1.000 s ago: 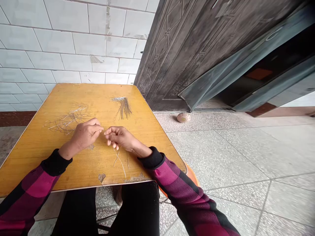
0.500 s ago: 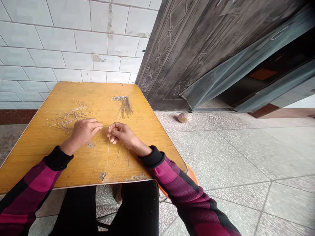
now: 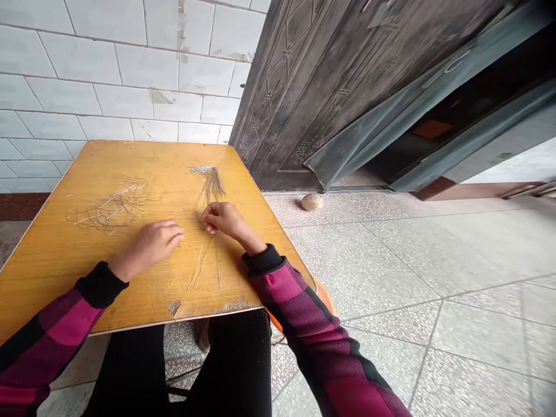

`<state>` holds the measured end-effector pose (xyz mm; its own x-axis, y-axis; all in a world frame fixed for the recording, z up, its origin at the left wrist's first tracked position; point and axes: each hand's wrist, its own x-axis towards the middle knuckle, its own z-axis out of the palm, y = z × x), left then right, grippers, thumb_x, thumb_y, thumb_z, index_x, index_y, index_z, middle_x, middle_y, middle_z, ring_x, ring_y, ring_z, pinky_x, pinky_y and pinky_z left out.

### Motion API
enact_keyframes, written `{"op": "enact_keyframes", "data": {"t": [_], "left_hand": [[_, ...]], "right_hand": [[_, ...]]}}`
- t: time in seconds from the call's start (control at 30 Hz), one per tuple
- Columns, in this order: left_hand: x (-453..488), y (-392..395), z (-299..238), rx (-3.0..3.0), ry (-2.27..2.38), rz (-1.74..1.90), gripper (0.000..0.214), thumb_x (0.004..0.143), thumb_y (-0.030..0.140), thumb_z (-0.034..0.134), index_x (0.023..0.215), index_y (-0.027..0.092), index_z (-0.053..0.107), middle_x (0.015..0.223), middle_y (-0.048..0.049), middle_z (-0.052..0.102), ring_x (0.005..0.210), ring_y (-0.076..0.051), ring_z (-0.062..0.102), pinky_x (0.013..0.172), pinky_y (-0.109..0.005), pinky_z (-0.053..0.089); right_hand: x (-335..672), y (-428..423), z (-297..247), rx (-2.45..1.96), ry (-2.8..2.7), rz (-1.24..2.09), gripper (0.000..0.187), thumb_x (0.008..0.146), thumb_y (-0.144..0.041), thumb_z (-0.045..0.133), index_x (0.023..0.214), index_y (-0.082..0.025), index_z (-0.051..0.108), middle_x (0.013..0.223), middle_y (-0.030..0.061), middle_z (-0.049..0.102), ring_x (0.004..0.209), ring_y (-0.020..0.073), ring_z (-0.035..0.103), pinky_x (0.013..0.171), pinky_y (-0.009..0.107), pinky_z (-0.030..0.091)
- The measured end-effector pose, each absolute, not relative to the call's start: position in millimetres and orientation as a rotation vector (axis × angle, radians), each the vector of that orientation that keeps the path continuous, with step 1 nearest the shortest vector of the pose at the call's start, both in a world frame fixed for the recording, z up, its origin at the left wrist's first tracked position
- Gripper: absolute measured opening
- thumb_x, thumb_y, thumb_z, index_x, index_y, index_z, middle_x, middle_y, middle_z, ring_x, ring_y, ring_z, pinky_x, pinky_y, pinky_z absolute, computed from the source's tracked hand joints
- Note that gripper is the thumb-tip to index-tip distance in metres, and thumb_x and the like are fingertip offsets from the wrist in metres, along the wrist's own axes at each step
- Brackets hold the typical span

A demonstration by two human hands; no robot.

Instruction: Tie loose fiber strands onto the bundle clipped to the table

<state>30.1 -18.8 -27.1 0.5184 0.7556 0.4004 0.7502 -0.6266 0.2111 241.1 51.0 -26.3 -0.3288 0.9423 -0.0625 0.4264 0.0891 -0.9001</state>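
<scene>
My right hand point(image 3: 223, 218) is curled in a pinch on a few thin pale strands point(image 3: 200, 260) that trail toward me across the yellow wooden table point(image 3: 65, 260). It sits just below a tidy bundle of strands point(image 3: 211, 179) at the table's far right. My left hand point(image 3: 152, 243) rests on the table with fingers loosely curled together; whether it holds anything is hidden. A loose scatter of strands point(image 3: 108, 208) lies beyond it at the left. Both sleeves are magenta and black.
A white tiled wall point(image 3: 108, 75) stands behind the table. A dark metal door point(image 3: 325, 87) is at the right, with a small ball point(image 3: 311, 201) on the speckled floor near it. The table's front edge is chipped point(image 3: 230, 304). An orange seat point(image 3: 324, 289) shows under my right arm.
My right hand has moved away from me toward the tidy bundle, dragging the strands with it. My hands have separated, and my left hand has slid slightly nearer me.
</scene>
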Motion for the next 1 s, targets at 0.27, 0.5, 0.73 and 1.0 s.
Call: {"op": "enact_keyframes", "data": {"t": [0.27, 0.5, 0.73, 1.0], "left_hand": [[59.2, -49.7, -36.3, 2.777, 1.174, 0.335, 0.023, 0.09, 0.02, 0.048, 0.075, 0.017, 0.065, 0.077, -0.0031, 0.062, 0.065, -0.014, 0.056, 0.058, -0.027, 0.037], [60.3, -50.0, -41.0, 2.742, 1.288, 0.333, 0.026, 0.091, 0.015, 0.04, 0.075, 0.016, 0.061, 0.077, -0.004, 0.056, 0.061, -0.014, 0.049, 0.053, -0.028, 0.033], [73.5, -46.5, -46.9, 2.869, 1.282, 0.326, 0.031, 0.088, 0.007, 0.036, 0.096, 0.018, 0.063, 0.084, -0.0056, 0.055, 0.07, -0.017, 0.049, 0.058, -0.028, 0.037], [71.1, -22.1, -53.4, 2.839, 1.258, 0.599, 0.033, 0.084, 0.003, 0.042, 0.102, 0.016, 0.066, 0.108, -0.0124, 0.062, 0.102, -0.024, 0.053, 0.086, -0.04, 0.045]], "right_hand": [[244.6, 46.2, -14.0, -1.62, -2.267, 0.538, 0.013, 0.078, -0.012, 0.053, 0.076, -0.015, 0.066, 0.059, 0.0008, 0.065, 0.059, 0.0116, 0.06, 0.061, 0.02, 0.041], [262.6, 49.5, 1.6, -1.839, -2.42, 0.441, 0.016, 0.076, -0.008, 0.055, 0.069, -0.014, 0.067, 0.058, 0.0043, 0.066, 0.057, 0.0141, 0.061, 0.06, 0.023, 0.041], [259.2, 44.4, -2.2, -1.696, -2.455, 0.911, 0.018, 0.073, -0.006, 0.054, 0.059, -0.015, 0.059, 0.053, 0.0025, 0.065, 0.05, 0.0134, 0.063, 0.055, 0.021, 0.046], [257.2, 47.1, -0.9, -1.717, -2.394, 0.509, 0.015, 0.076, -0.012, 0.053, 0.072, -0.015, 0.067, 0.063, 0.0049, 0.069, 0.062, 0.0149, 0.065, 0.062, 0.022, 0.044]]}}
